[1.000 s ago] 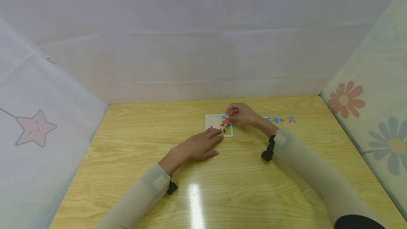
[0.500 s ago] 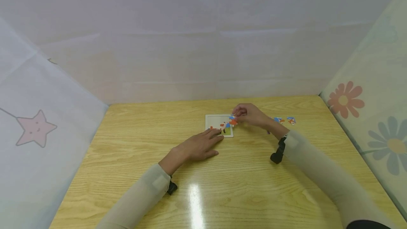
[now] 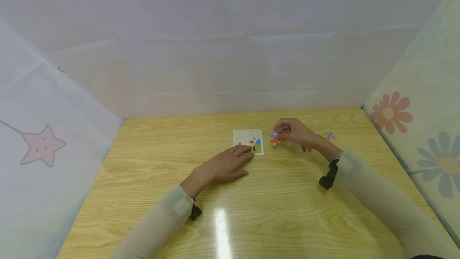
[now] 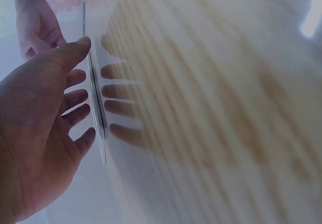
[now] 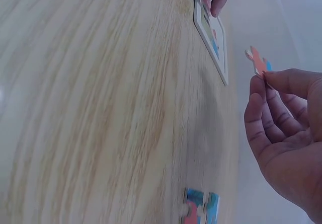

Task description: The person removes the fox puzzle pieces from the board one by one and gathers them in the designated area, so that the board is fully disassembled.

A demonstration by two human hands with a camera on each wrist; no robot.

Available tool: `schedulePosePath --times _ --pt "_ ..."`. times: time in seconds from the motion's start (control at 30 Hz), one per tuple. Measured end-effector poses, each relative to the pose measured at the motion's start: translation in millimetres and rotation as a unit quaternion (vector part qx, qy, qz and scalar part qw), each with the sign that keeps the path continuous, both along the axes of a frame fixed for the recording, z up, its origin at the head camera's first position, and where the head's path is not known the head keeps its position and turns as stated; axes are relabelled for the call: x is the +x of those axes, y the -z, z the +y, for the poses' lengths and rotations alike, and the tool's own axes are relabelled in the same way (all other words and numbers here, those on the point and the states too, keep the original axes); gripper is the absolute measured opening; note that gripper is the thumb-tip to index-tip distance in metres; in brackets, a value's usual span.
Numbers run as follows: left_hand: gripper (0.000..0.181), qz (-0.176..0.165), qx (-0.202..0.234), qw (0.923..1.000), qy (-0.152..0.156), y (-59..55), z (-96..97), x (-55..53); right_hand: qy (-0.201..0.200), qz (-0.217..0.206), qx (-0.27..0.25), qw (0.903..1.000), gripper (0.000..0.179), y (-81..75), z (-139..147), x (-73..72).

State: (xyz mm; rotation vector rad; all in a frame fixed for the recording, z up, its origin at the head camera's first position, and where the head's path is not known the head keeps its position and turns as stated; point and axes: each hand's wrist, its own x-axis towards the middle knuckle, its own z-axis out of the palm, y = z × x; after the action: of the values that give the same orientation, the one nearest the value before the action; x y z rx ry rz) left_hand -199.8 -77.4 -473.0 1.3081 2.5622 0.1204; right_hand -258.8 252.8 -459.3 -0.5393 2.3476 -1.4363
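Observation:
A white-framed puzzle tray point(image 3: 248, 131) lies flat on the table, with a few fitted pieces point(image 3: 257, 145) showing along its lower and right part. My left hand point(image 3: 230, 165) rests with straight, spread fingers on the tray's lower left, hiding some of it. To the right of the tray, my right hand point(image 3: 292, 133) pinches a red and blue puzzle piece point(image 5: 259, 63) between thumb and fingertips. In the right wrist view that piece is held up above the tabletop, apart from the tray frame point(image 5: 225, 73).
More loose puzzle pieces point(image 3: 329, 136) lie on the wooden table point(image 3: 172, 135) at right, some hidden behind the right wrist; the right wrist view shows loose pieces point(image 5: 193, 204) too. A pale cloth wall point(image 3: 230, 71) stands behind the table, with printed cloth point(image 3: 427, 139) at its right side.
My right hand has moved right, away from the tray, carrying the red and blue puzzle piece from above the tray's right edge. My left hand has stayed on the tray.

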Motion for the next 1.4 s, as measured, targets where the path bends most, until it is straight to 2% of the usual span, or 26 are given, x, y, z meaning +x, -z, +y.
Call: schedulePosePath --times 0.27,0.67,1.1,1.4 --pt "0.068 -0.004 0.006 0.9999 0.008 -0.1 2.3 1.3 0.005 -0.022 -0.002 0.9997 0.030 2.1 22.0 6.9" --pt "0.069 0.015 -0.011 0.9998 0.008 3.0 3.0 4.8 0.012 -0.026 0.007 0.9996 0.033 -1.3 56.0 14.6" --pt "0.069 0.014 -0.018 0.9997 0.006 1.6 4.5 4.6 0.029 -0.021 0.034 0.9988 0.028 -5.5 90.9 22.0" --pt "0.068 0.013 -0.023 0.9996 0.008 -1.4 4.2 5.4 0.035 -0.007 0.048 0.9982 0.027 0.9 110.9 27.0"
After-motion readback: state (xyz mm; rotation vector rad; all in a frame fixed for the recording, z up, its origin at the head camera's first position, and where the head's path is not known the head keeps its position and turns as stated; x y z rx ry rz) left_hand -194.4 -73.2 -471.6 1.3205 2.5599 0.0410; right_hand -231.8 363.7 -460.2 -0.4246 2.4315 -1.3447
